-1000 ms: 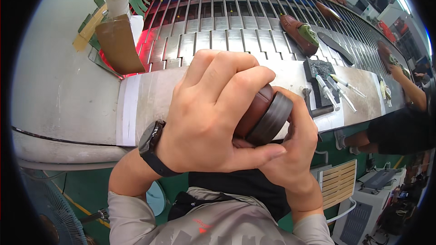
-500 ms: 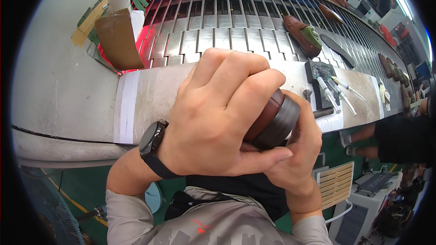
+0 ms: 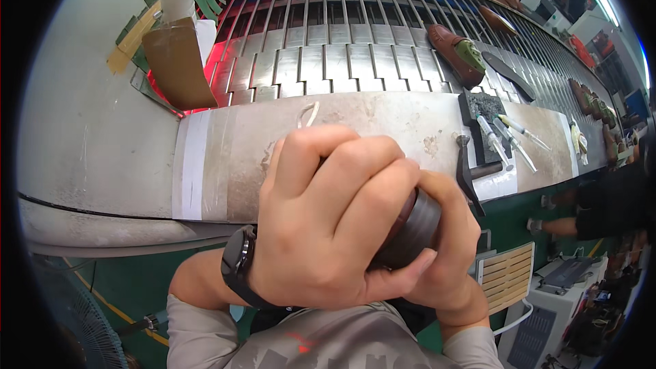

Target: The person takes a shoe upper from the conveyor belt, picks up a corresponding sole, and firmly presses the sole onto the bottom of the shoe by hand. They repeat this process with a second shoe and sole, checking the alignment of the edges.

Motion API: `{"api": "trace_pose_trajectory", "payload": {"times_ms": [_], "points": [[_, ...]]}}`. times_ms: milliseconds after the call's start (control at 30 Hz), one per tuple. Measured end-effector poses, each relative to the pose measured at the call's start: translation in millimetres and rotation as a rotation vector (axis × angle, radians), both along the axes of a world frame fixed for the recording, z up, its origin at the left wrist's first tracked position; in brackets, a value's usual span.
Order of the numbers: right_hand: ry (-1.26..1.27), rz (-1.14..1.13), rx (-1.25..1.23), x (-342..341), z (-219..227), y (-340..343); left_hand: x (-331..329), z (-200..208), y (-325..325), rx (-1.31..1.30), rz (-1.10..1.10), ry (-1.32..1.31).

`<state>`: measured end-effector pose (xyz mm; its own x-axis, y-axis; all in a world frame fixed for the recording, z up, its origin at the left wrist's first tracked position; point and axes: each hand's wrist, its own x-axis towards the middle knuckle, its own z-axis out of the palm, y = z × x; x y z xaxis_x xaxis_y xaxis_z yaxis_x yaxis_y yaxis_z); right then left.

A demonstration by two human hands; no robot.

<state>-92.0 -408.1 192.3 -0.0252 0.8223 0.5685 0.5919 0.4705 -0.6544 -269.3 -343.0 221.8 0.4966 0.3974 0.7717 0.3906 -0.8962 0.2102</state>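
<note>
A brown leather shoe [image 3: 418, 227] with a dark sole is held close to my body, and only one end of it shows between my hands. My left hand [image 3: 328, 222], with a black watch on its wrist, is closed over the shoe's upper side, its fingers bent and its thumb along the sole. My right hand [image 3: 454, 239] wraps round the shoe from the right. The fingers of the right hand are mostly hidden behind the shoe and my left hand.
On the pale bench [image 3: 403, 113] lie a white loop of cord [image 3: 309, 113], a hammer [image 3: 468, 167], a black block [image 3: 480, 106] and several syringes [image 3: 509, 138]. Beyond, a metal slat conveyor [image 3: 328, 61] carries a brown shoe [image 3: 458, 55] and a loose sole [image 3: 507, 75].
Both hands have moved down toward my body with the shoe. The white cord and more of the hammer now show. At the right, another person's legs have shifted.
</note>
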Motion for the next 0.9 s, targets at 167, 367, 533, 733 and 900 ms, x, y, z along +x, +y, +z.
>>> {"api": "trace_pose_trajectory", "payload": {"times_ms": [167, 367, 533, 733, 900], "points": [[-0.033, 0.087, 0.137, -2, -11, -2, -10, -3, -16, -0.001, 0.024, 0.049], [-0.063, 0.137, 0.152, -20, -24, -8, -39, -1, -38, -0.158, 0.085, 0.057], [-0.132, 0.162, 0.213, -37, -28, -14, -58, -7, -59, -0.188, 0.201, 0.067], [-0.167, 0.302, 0.127, -48, -35, -8, -93, -49, -78, -0.263, 0.218, 0.053], [-0.361, 0.302, -0.069, -18, -64, 24, -84, -157, -63, -0.395, 0.172, -0.411]]}}
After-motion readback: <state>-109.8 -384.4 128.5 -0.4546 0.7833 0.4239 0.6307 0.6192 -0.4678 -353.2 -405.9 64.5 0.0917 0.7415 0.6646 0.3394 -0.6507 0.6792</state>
